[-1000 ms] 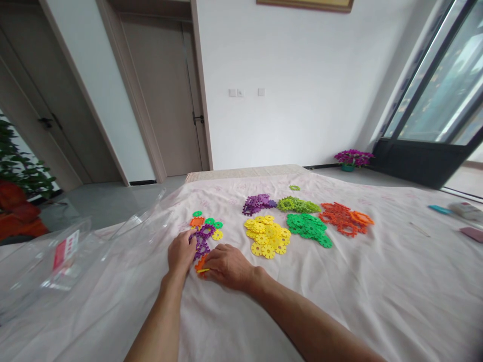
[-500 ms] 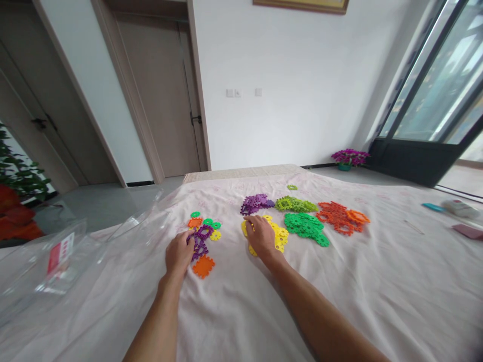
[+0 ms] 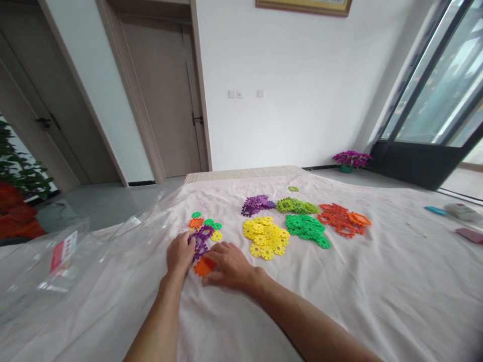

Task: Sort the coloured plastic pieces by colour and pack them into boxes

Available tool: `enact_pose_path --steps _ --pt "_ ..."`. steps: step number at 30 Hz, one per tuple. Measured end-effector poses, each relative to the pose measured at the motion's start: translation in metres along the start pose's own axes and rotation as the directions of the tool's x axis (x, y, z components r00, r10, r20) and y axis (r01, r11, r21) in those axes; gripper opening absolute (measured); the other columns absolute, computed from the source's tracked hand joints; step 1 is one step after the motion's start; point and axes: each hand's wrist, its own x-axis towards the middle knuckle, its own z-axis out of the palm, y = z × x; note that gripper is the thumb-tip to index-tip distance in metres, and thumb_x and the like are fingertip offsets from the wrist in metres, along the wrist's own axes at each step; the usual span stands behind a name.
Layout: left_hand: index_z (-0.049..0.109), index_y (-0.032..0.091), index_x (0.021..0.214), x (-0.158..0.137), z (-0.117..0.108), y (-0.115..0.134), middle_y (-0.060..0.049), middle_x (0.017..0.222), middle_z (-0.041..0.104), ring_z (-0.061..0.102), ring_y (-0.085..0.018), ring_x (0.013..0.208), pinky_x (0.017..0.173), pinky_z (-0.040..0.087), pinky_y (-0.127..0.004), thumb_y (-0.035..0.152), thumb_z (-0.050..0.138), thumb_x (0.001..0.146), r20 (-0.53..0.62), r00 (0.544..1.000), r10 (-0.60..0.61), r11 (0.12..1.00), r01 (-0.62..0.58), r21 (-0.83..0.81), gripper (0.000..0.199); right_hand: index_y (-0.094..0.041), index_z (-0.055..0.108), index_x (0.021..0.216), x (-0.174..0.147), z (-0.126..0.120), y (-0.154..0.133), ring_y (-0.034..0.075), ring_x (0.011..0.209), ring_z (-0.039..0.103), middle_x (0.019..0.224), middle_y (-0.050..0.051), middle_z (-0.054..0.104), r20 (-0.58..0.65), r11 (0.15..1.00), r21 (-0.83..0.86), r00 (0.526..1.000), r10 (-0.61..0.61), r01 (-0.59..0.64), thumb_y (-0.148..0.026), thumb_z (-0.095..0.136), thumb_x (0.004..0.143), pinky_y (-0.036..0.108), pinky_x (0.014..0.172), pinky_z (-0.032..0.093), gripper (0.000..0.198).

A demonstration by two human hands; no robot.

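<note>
My left hand (image 3: 181, 254) is closed at the left edge of the purple toothed plastic building pieces (image 3: 204, 235), its fingertips partly hidden behind them. Over the orange toothed square piece (image 3: 203, 267) reaches my right hand (image 3: 230, 265), thumb and fingers apart on either side of it; whether it touches the piece is hard to see. Just beyond the purple pieces lie another orange square (image 3: 196, 222), several small green discs (image 3: 209, 222) and a yellow notched disc (image 3: 216, 236). To the right of my right hand spreads a pile of yellow notched discs (image 3: 266, 236).
Green discs (image 3: 307, 229), red-orange pieces (image 3: 341, 219), lime pieces (image 3: 297, 205) and purple pieces (image 3: 256, 204) lie in piles on the pale sheet (image 3: 339, 291). A clear plastic bag (image 3: 71, 261) lies at the left. On the right are a blue item (image 3: 435, 210) and a pinkish item (image 3: 469, 235).
My right hand has moved from the yellow pile leftward and nearer, to the orange square beside my left hand. The yellow discs are uncovered. My left hand stays by the purple pieces.
</note>
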Motion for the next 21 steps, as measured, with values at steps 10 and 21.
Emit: enact_pose_path --steps 10,21 --pt "0.065 0.021 0.118 0.002 0.002 -0.002 -0.007 0.122 0.067 0.06 -0.022 0.113 0.097 0.045 -0.033 0.027 0.042 0.087 -0.003 1.0 0.018 1.0 -0.018 0.023 0.039 -0.02 0.066 0.094 0.007 0.01 -0.007 0.019 0.083 0.057 0.091 0.006 0.067 0.07 0.976 -0.217 0.998 0.003 0.012 -0.054 0.046 0.094 0.03 0.073 0.041 0.04" --pt "0.065 0.024 0.118 0.0 -0.002 0.002 -0.005 0.126 0.065 0.06 -0.023 0.115 0.096 0.045 -0.033 0.029 0.042 0.088 0.029 0.999 -0.035 0.999 0.035 0.015 0.039 -0.025 0.067 0.106 -0.003 -0.023 0.048 0.015 0.084 0.066 0.095 0.001 0.073 -0.389 0.919 0.099 0.835 0.388 -0.381 -0.033 0.045 0.096 0.023 0.075 0.043 0.025"
